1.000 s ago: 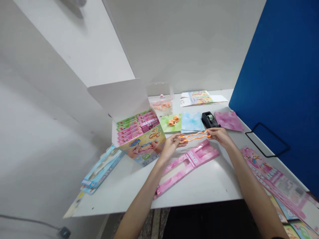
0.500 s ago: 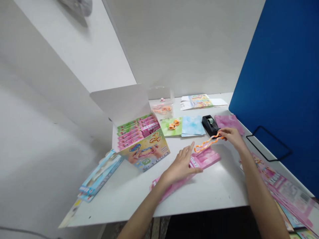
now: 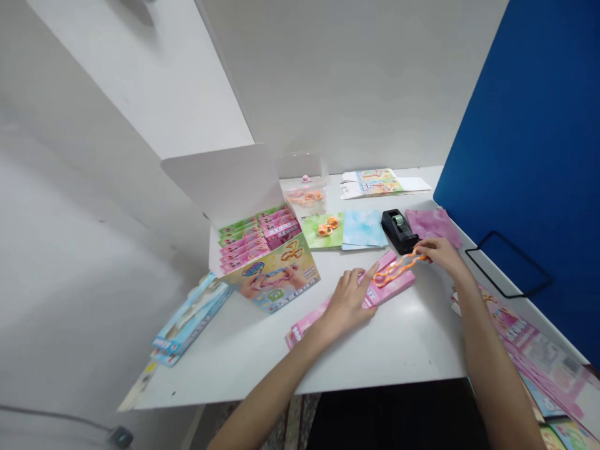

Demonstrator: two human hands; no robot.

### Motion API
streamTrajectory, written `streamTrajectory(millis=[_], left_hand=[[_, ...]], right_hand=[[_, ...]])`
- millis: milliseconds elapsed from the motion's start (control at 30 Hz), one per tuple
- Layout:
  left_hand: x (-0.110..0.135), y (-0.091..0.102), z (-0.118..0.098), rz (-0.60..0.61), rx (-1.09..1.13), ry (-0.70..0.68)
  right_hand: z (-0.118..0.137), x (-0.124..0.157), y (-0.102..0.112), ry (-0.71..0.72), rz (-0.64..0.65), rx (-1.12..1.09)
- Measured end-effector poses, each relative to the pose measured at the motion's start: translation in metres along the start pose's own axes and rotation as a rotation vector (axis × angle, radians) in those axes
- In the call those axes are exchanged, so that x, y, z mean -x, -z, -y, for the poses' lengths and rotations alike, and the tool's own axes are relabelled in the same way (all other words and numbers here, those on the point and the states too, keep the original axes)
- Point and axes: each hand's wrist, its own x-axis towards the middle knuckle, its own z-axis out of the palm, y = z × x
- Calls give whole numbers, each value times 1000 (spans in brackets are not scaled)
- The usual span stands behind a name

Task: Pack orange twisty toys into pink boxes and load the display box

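My right hand [image 3: 441, 257] pinches one end of a twisted orange loop [image 3: 397, 269], which lies low over a long pink card package [image 3: 307, 327]. My left hand [image 3: 349, 301] rests on that package with its fingers apart, and the raised index finger sits close to the loop's other end. I cannot tell whether that finger touches the loop. A black tape dispenser [image 3: 399, 231] stands just beyond my right hand.
On the white table are an open display box of pink and green packets [image 3: 262, 250], a clear plastic bag [image 3: 304, 194], green [image 3: 322, 230], blue [image 3: 364, 229] and pink [image 3: 434, 225] paper sheets, light-blue boxes [image 3: 190, 319], and a pink card stack [image 3: 539, 356]. A blue panel [image 3: 529, 125] stands at right.
My left hand has let go of the orange loop and come down onto the pink package. My right hand has carried the loop to the right, towards the tape dispenser.
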Motion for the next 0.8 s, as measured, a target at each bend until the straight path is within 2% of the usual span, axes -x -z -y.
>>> streamTrajectory(millis=[233,333,467,700,800], left_hand=[[-1,-3,3,-69,11,-28],[-2,-3,4,-85,27,-32],[-3,-2,3,-101,61,1],[-4,2,1,-113,86,-5],[-4,1,1,-115,78,-30]], right_hand=[[2,4,-24,-29,100,-148],[7,7,-30,-24,145,-140],[15,12,-32,-9,156,-65],[16,15,-31,-38,280,-149],[14,14,-34,-45,294,-168]])
